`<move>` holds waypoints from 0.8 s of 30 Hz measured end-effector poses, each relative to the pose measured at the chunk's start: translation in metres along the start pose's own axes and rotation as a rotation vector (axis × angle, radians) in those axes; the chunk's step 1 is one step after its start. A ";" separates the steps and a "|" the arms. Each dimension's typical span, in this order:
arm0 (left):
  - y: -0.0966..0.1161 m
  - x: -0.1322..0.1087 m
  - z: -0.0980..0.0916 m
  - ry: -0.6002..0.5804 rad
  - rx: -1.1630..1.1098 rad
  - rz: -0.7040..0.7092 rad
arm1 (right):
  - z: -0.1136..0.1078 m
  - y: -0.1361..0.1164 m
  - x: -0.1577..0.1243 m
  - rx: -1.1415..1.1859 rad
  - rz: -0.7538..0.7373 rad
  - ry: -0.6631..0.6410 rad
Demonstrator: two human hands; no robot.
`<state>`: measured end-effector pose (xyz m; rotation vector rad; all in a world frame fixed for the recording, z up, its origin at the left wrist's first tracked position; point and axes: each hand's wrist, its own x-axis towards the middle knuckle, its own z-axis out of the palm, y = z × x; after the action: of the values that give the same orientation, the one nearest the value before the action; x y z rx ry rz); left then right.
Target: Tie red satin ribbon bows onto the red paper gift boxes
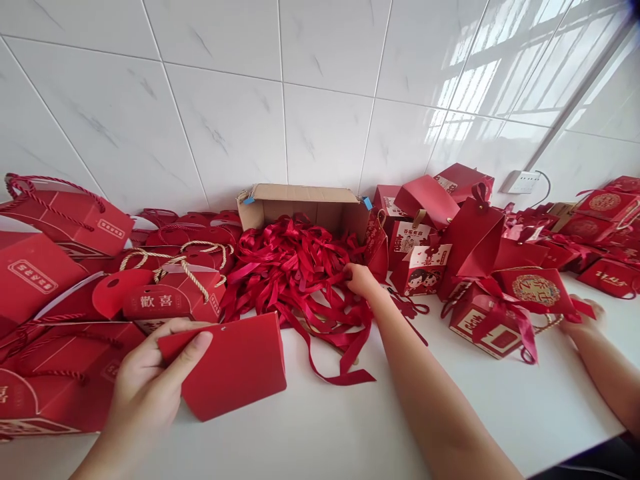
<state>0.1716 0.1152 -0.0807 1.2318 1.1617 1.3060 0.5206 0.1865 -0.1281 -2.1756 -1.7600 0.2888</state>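
Note:
My left hand (pixel 150 373) pinches a plain red paper gift box (pixel 233 370) by its upper left edge, thumb on the near face. A small punched hole shows near its top edge. My right hand (pixel 361 279) reaches to the right side of a heap of red satin ribbons (pixel 295 267). Its fingers are bent and pressed together on a ribbon there, their tips partly hidden. The ribbons spill out of an open cardboard carton (pixel 300 193), with loose ends trailing onto the white table (pixel 320 427).
Red gift boxes with rope handles (pixel 185 290) crowd the left side. Finished-looking red boxes (pixel 427 267) stand right of the ribbons. Another person's hand (pixel 585 317) is beside a ribbon-tied box (pixel 493 320) at the right. A tiled wall (pixel 220 120) and a power strip (pixel 520 181) are behind.

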 end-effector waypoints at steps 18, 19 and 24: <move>-0.003 0.002 -0.002 -0.029 0.017 0.034 | 0.008 -0.004 0.001 0.052 -0.019 0.082; -0.003 0.002 -0.002 -0.022 0.015 0.038 | 0.007 -0.004 0.001 0.071 -0.014 0.095; -0.001 0.000 0.000 -0.019 0.001 0.034 | -0.015 -0.003 -0.003 0.190 0.025 0.194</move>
<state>0.1714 0.1151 -0.0819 1.2671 1.1321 1.3163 0.5227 0.1825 -0.1132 -2.0198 -1.5359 0.2319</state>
